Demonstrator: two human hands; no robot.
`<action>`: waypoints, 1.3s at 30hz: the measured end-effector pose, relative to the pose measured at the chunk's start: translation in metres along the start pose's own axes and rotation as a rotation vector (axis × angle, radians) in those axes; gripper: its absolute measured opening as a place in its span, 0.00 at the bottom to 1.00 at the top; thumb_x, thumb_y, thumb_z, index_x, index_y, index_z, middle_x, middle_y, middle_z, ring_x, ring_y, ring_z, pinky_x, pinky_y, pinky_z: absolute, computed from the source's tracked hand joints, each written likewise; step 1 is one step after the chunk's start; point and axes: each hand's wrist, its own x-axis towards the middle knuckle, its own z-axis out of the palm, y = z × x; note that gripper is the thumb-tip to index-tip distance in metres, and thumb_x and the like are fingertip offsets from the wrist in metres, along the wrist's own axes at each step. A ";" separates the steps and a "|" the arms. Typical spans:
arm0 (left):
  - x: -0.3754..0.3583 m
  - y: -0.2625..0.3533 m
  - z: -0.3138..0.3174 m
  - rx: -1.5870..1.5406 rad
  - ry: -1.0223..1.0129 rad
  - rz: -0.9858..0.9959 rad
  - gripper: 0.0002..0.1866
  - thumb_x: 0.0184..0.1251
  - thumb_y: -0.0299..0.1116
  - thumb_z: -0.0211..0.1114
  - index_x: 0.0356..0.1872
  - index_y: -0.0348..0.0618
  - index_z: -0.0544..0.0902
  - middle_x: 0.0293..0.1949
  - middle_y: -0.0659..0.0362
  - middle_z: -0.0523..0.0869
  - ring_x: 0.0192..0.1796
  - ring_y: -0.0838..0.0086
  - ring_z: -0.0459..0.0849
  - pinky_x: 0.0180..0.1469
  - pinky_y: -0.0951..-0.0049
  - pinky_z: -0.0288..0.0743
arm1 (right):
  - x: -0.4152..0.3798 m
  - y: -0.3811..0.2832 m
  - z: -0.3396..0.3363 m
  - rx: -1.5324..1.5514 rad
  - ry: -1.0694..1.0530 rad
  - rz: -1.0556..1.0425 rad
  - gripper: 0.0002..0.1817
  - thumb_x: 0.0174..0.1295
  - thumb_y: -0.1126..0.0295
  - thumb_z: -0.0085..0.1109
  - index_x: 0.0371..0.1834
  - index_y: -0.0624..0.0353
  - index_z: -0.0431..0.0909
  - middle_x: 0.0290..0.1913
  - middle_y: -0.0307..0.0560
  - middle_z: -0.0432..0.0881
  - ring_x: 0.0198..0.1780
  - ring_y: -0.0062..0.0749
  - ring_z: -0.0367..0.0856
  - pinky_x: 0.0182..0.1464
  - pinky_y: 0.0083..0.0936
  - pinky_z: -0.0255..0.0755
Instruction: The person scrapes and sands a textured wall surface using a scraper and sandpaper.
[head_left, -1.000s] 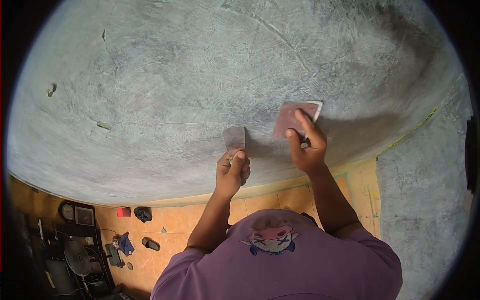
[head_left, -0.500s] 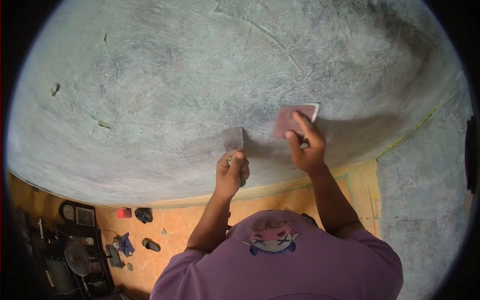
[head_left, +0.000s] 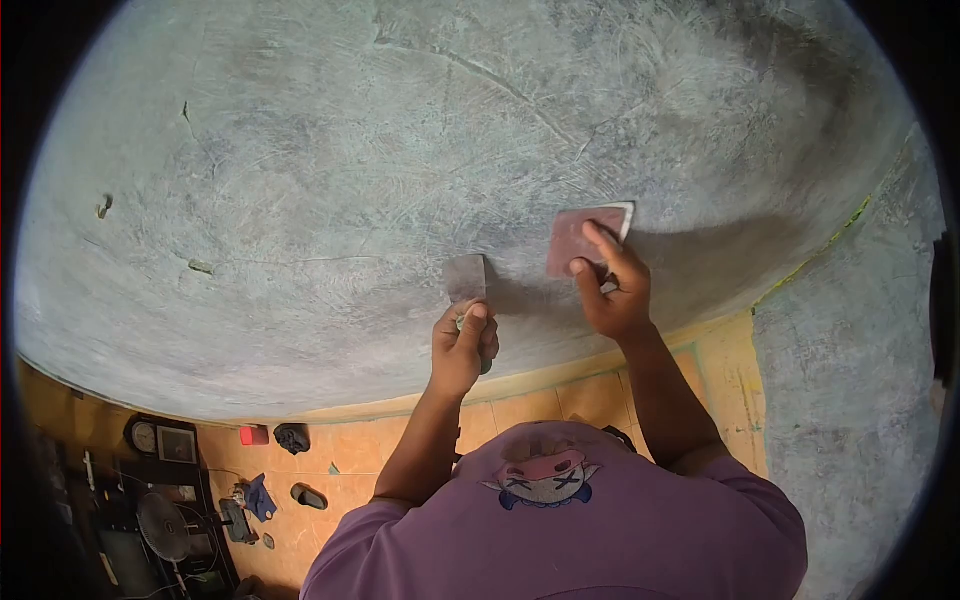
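Observation:
My left hand [head_left: 462, 350] is closed round the handle of a putty knife [head_left: 465, 278], its grey blade pointing up at the wall. The handle is mostly hidden in my fingers. To the right, my right hand [head_left: 614, 285] presses a flat, dusty reddish piece of sandpaper [head_left: 575, 243] toward the wall, index finger and thumb on its face. A white edge shows along its top and right side. Behind both hands spreads a grey-green plastered wall [head_left: 330, 200] with swirling scratches, cracks and small chipped holes.
A second grey wall section [head_left: 840, 400] meets this one at right, along a yellowish corner line. Orange floor tiles [head_left: 350, 470] run below. At lower left are a fan [head_left: 163, 527], a dark cabinet with a clock [head_left: 144, 437], a red box [head_left: 254, 436] and a sandal [head_left: 309, 496].
The view has turned slightly, so wall marks sit lower and farther left. Both hands keep nearly the same place in view and the same holds; the sandpaper looks less blurred.

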 end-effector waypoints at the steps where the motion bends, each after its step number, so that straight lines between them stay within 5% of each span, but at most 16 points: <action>1: 0.000 -0.001 0.000 0.000 -0.007 0.002 0.13 0.75 0.43 0.58 0.37 0.44 0.77 0.22 0.64 0.72 0.20 0.80 0.70 0.22 0.78 0.65 | 0.002 0.001 -0.001 0.061 0.098 -0.009 0.20 0.62 0.75 0.61 0.58 0.61 0.78 0.48 0.50 0.84 0.35 0.19 0.79 0.27 0.19 0.71; 5: 0.000 -0.004 0.004 0.005 0.004 -0.007 0.13 0.75 0.43 0.58 0.37 0.44 0.77 0.22 0.64 0.72 0.20 0.80 0.70 0.22 0.78 0.65 | -0.015 -0.002 0.005 -0.055 -0.048 0.061 0.21 0.61 0.76 0.60 0.60 0.61 0.77 0.50 0.54 0.82 0.40 0.27 0.83 0.35 0.20 0.76; 9: -0.001 -0.002 0.008 0.026 0.028 0.002 0.13 0.74 0.44 0.59 0.38 0.44 0.77 0.22 0.64 0.72 0.20 0.80 0.70 0.22 0.78 0.65 | -0.027 0.003 0.012 -0.078 -0.255 0.023 0.20 0.60 0.77 0.61 0.58 0.56 0.80 0.47 0.54 0.83 0.29 0.34 0.80 0.30 0.22 0.72; 11: -0.002 -0.003 0.009 0.035 0.036 0.006 0.13 0.74 0.44 0.59 0.38 0.44 0.77 0.22 0.64 0.72 0.20 0.80 0.70 0.22 0.78 0.65 | -0.020 0.003 0.003 -0.098 -0.260 0.045 0.19 0.60 0.77 0.60 0.56 0.58 0.80 0.46 0.53 0.84 0.27 0.29 0.78 0.29 0.22 0.72; 14: -0.001 -0.005 0.009 0.017 0.024 0.016 0.13 0.74 0.44 0.59 0.38 0.44 0.77 0.23 0.64 0.72 0.20 0.80 0.70 0.23 0.78 0.65 | -0.005 0.005 -0.010 -0.036 0.038 -0.029 0.19 0.62 0.77 0.60 0.58 0.62 0.79 0.47 0.50 0.84 0.31 0.18 0.78 0.30 0.17 0.72; 19: -0.003 -0.006 0.014 0.036 0.050 -0.003 0.13 0.74 0.43 0.59 0.37 0.43 0.77 0.23 0.64 0.72 0.20 0.80 0.70 0.23 0.78 0.65 | -0.015 0.016 -0.003 0.026 0.112 0.028 0.22 0.62 0.77 0.60 0.61 0.58 0.77 0.47 0.50 0.84 0.35 0.21 0.81 0.32 0.18 0.73; 21: -0.002 -0.006 0.014 0.034 0.045 -0.003 0.13 0.74 0.44 0.59 0.37 0.44 0.77 0.22 0.64 0.72 0.20 0.80 0.70 0.23 0.79 0.65 | -0.017 0.011 0.005 -0.148 -0.159 -0.173 0.23 0.60 0.76 0.61 0.61 0.52 0.77 0.47 0.52 0.84 0.32 0.27 0.81 0.31 0.20 0.73; 25: -0.003 -0.005 0.014 0.039 0.049 0.007 0.13 0.75 0.44 0.58 0.37 0.44 0.77 0.22 0.65 0.71 0.20 0.80 0.70 0.23 0.79 0.65 | -0.029 0.010 0.007 -0.102 -0.278 0.047 0.21 0.60 0.75 0.61 0.59 0.50 0.80 0.46 0.51 0.84 0.33 0.32 0.82 0.33 0.22 0.73; 29: -0.006 -0.006 0.009 0.017 0.042 0.012 0.14 0.75 0.44 0.58 0.37 0.44 0.77 0.22 0.65 0.71 0.20 0.80 0.70 0.23 0.79 0.64 | -0.003 0.003 0.006 0.018 0.082 -0.018 0.19 0.62 0.75 0.60 0.58 0.60 0.79 0.46 0.54 0.84 0.36 0.30 0.82 0.34 0.22 0.74; 31: -0.007 -0.006 0.007 0.041 0.061 -0.008 0.14 0.75 0.44 0.58 0.36 0.44 0.76 0.22 0.65 0.71 0.21 0.80 0.70 0.23 0.79 0.64 | 0.001 -0.001 0.009 0.006 0.101 -0.050 0.19 0.63 0.75 0.59 0.58 0.63 0.78 0.46 0.56 0.83 0.37 0.31 0.82 0.34 0.22 0.74; 33: -0.009 -0.004 0.007 0.047 0.065 -0.009 0.14 0.75 0.44 0.58 0.36 0.44 0.76 0.22 0.65 0.71 0.21 0.80 0.69 0.23 0.79 0.64 | -0.002 -0.005 0.017 -0.051 0.074 -0.120 0.19 0.63 0.75 0.59 0.59 0.62 0.78 0.45 0.55 0.84 0.35 0.30 0.81 0.33 0.23 0.73; 34: -0.009 -0.002 0.006 0.053 0.069 -0.012 0.14 0.75 0.44 0.58 0.37 0.44 0.76 0.22 0.65 0.71 0.21 0.80 0.69 0.23 0.79 0.64 | -0.010 -0.007 0.021 -0.008 -0.067 0.015 0.20 0.61 0.76 0.60 0.59 0.61 0.78 0.41 0.53 0.83 0.30 0.31 0.79 0.30 0.25 0.72; 35: -0.009 -0.002 0.005 0.053 0.071 -0.010 0.14 0.75 0.44 0.58 0.37 0.44 0.76 0.22 0.65 0.71 0.21 0.80 0.69 0.23 0.79 0.64 | -0.011 -0.005 0.032 -0.024 -0.067 -0.134 0.21 0.60 0.76 0.60 0.59 0.58 0.79 0.37 0.50 0.82 0.25 0.31 0.76 0.27 0.26 0.70; 39: -0.011 0.003 -0.001 0.031 0.072 0.010 0.14 0.75 0.44 0.58 0.37 0.44 0.76 0.22 0.65 0.71 0.21 0.80 0.69 0.23 0.79 0.64 | -0.015 -0.013 0.033 -0.044 -0.256 -0.009 0.21 0.59 0.76 0.61 0.58 0.57 0.79 0.38 0.49 0.83 0.23 0.31 0.76 0.25 0.24 0.69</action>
